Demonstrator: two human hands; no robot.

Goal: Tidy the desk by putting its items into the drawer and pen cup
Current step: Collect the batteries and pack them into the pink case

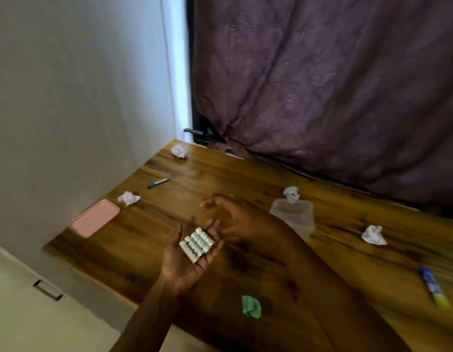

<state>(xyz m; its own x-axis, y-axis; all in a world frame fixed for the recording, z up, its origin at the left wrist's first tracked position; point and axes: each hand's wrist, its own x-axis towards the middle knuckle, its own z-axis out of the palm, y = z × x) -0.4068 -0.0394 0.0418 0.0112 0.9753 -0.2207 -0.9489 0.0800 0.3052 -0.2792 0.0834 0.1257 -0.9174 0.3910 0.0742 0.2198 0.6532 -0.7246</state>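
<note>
The left hand (180, 264) lies flat, palm up, carrying white batteries (198, 244). At its one o'clock, the right hand (235, 216) hangs loosely curled, empty.

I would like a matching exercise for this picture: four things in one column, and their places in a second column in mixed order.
1. batteries
2. pink lid
3. green paper ball
4. blue and yellow tube

a. right side of the desk
b. on the open left hand
c. left corner of the desk
d. near the front edge of the desk

Pairs: 1-b, 2-c, 3-d, 4-a
</note>
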